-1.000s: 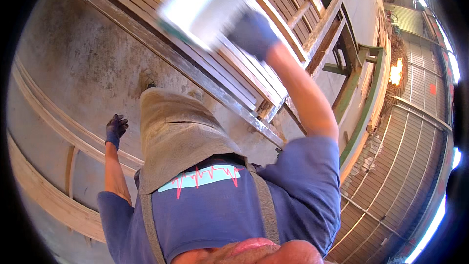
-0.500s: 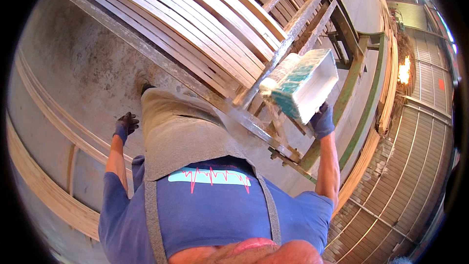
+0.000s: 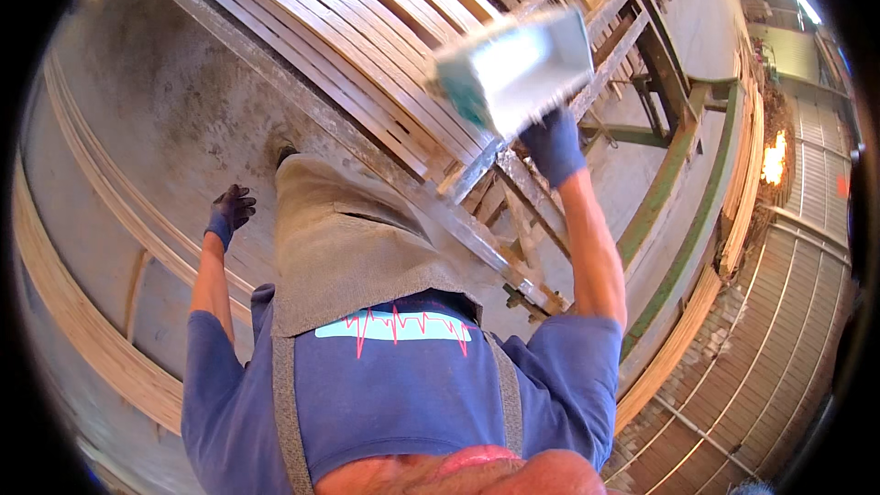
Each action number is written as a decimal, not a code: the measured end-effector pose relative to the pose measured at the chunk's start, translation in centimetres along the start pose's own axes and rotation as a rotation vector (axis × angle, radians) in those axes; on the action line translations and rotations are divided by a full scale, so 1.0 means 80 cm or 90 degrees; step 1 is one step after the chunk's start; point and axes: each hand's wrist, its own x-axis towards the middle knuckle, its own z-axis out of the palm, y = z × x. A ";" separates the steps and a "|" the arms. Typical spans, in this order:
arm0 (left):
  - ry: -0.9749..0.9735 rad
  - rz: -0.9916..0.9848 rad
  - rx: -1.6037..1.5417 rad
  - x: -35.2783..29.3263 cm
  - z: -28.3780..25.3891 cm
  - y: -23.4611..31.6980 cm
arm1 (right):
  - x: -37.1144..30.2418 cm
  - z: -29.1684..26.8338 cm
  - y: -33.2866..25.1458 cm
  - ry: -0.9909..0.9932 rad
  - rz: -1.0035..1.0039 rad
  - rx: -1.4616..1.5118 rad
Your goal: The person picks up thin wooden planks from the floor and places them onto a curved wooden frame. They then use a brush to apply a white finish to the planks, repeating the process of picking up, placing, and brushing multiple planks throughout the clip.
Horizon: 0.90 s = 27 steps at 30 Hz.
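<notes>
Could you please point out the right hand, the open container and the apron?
Right hand (image 3: 554,144): head view, dark glove.
Open container (image 3: 524,71): head view, white inside.
Apron (image 3: 348,261): head view, brown front.

Right hand (image 3: 554,147) grips white-green container (image 3: 522,78) near wood strips (image 3: 353,50); left hand (image 3: 231,212) hangs.

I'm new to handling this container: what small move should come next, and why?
Perhaps bring the empty left hand up to steady the container: only the right hand grips it, by its edge, and from this view it overlaps the wooden strips.

Planks (image 3: 357,46) on rack (image 3: 472,231) ahead — container (image 3: 518,73) over their right ends, lumber (image 3: 101,355) far left
</notes>
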 end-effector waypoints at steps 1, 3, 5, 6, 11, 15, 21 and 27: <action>-0.006 0.005 -0.056 -0.007 0.011 0.007 | -0.036 0.000 0.020 0.025 0.021 -0.011; 0.029 -0.028 -0.076 0.007 -0.039 -0.063 | -0.095 -0.022 0.022 0.005 0.021 0.014; 0.068 -0.081 -0.076 0.004 -0.063 -0.127 | -0.129 -0.050 0.014 -0.019 0.122 0.044; 0.063 -0.142 -0.042 -0.004 -0.054 -0.135 | -0.150 -0.059 0.033 -0.008 0.181 0.005; 0.080 -0.210 0.002 -0.049 -0.040 -0.171 | -0.144 -0.076 0.063 0.177 0.263 0.338; 0.077 -0.161 -0.053 -0.033 -0.054 -0.158 | -0.077 -0.069 0.099 0.083 0.081 -0.108; 0.130 -0.040 -0.103 -0.068 -0.030 -0.073 | -0.051 -0.087 0.084 0.093 0.047 -0.139; 0.101 -0.128 0.090 -0.054 -0.039 -0.084 | -0.034 -0.054 0.099 0.158 0.112 -0.184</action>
